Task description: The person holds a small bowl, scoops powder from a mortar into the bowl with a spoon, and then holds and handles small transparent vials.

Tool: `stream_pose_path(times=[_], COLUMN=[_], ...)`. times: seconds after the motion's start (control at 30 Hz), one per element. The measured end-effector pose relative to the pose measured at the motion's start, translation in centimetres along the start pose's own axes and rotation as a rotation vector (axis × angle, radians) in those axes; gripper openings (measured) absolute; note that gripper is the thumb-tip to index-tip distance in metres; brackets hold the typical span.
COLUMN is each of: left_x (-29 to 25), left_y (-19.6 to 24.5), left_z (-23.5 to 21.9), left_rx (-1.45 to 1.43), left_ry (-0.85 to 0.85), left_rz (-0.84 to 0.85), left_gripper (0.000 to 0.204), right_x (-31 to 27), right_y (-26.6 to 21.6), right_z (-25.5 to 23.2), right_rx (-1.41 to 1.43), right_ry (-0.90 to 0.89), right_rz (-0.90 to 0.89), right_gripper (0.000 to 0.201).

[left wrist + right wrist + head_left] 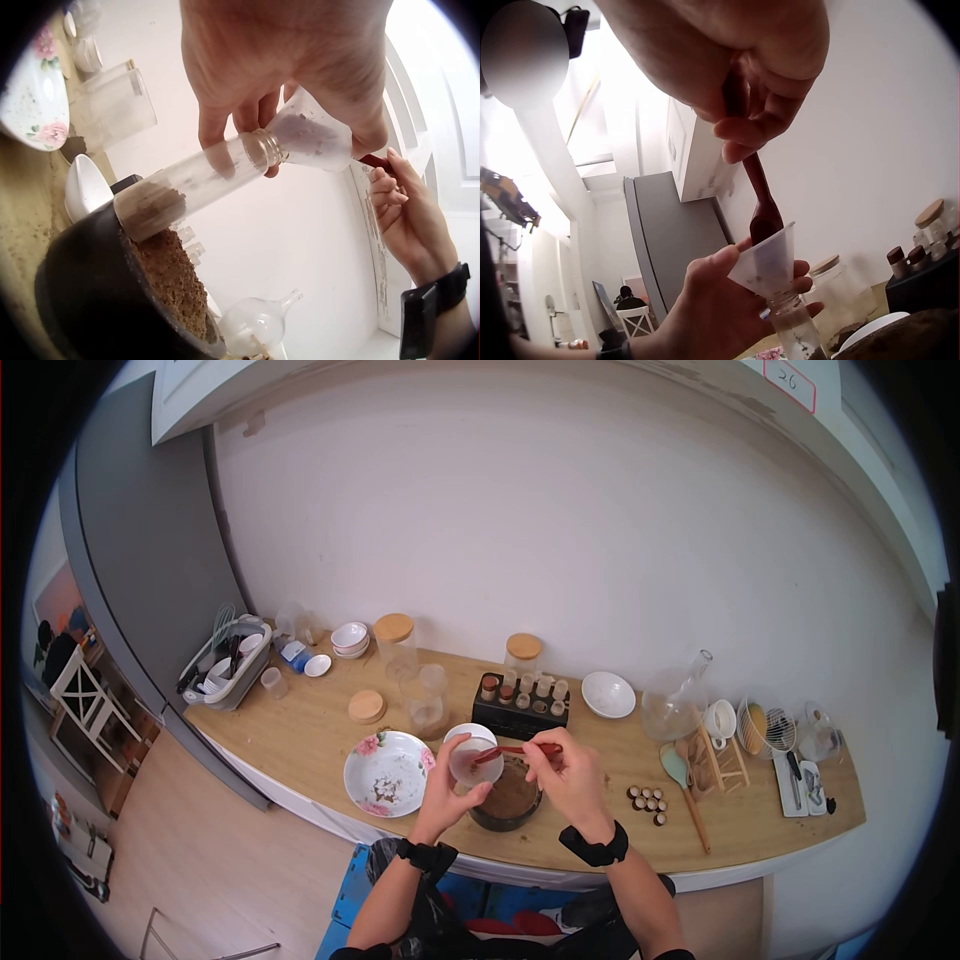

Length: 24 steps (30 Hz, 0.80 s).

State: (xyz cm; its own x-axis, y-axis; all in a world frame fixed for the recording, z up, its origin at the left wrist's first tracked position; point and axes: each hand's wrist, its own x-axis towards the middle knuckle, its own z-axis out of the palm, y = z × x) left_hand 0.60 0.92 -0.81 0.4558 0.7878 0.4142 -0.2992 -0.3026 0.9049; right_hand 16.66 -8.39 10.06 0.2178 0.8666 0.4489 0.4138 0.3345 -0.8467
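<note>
My left hand (442, 797) curls its fingers and thumb around a translucent funnel (311, 135) and the neck of a clear glass tube (202, 180). The funnel sits in the tube's mouth, with specks on its wall. Brown material lies at the tube's bottom end, beside the brown crumbly matter in a black bowl (90, 285). My right hand (572, 782) pinches the handle of a dark red spoon (757, 180), whose bowl end is at the funnel's rim. In the right wrist view my left hand (712, 300) is behind the funnel and tube.
A floral dish (372, 780) with brown bits lies left of the black bowl. Behind are a black rack (520, 722) of small vials and a white bowl (608, 695). Small corked pieces (648, 800), a green spatula (697, 818) and a round glass flask (668, 715) stand or lie to the right.
</note>
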Motion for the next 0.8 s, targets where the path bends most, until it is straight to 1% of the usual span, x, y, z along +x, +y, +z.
stream_pose_path(times=[0.17, 0.27, 0.33, 0.37, 0.43, 0.47, 0.5, 0.57, 0.63, 0.7, 0.73, 0.8], left_x=[0.0, 0.0, 0.0, 0.0, -0.1, 0.0, 0.0, 0.0, -0.1, -0.1, -0.1, -0.1], left_y=[0.3, 0.4, 0.5, 0.4, 0.3, 0.4, 0.8, 0.8, 0.7, 0.8, 0.9, 1.0], left_z=[-0.1, 0.0, 0.1, 0.0, -0.1, -0.1, 0.0, 0.1, 0.0, 0.0, 0.0, -0.1], left_rx=[-0.002, 0.008, 0.002, 0.000, 0.020, 0.017, 0.016, 0.012, -0.015, -0.012, -0.008, -0.009], left_ry=[-0.011, -0.010, 0.002, 0.004, 0.006, 0.006, 0.008, 0.004, 0.013, 0.010, 0.008, 0.012], left_rz=[-0.033, -0.015, -0.009, -0.011, 0.001, -0.002, -0.002, -0.002, -0.002, -0.007, -0.012, -0.009], left_gripper=[0.078, 0.078, 0.077, 0.077, 0.077, 0.077, 0.077, 0.077, 0.076, 0.076, 0.076, 0.076], right_x=[-0.3, -0.4, -0.9, -1.2, -2.2, -2.6, -3.2, -4.5, -5.4, -6.0, -6.3, -6.7], right_y=[0.5, 0.2, 1.1, 1.4, 2.1, 3.2, 4.2, 6.1, 7.0, 7.6, 8.3, 10.1], right_z=[-0.1, -0.4, -0.9, -1.3, -2.1, -2.3, -2.3, -2.1, -1.7, -1.5, -1.5, -1.5], right_rx=[0.007, 0.058, 0.165, 0.163, 0.278, 0.228, 0.226, 0.161, 0.106, 0.043, 0.044, -0.075], right_ry=[-0.008, 0.046, 0.264, 0.261, 0.506, 0.536, 0.538, 0.503, 0.514, 0.473, 0.473, 0.455], right_rz=[-0.032, 0.017, 0.022, 0.023, 0.084, 0.091, 0.094, 0.224, 0.222, 0.288, 0.289, 0.290], right_gripper=[0.010, 0.011, 0.012, 0.012, 0.014, 0.015, 0.015, 0.016, 0.019, 0.020, 0.020, 0.021])
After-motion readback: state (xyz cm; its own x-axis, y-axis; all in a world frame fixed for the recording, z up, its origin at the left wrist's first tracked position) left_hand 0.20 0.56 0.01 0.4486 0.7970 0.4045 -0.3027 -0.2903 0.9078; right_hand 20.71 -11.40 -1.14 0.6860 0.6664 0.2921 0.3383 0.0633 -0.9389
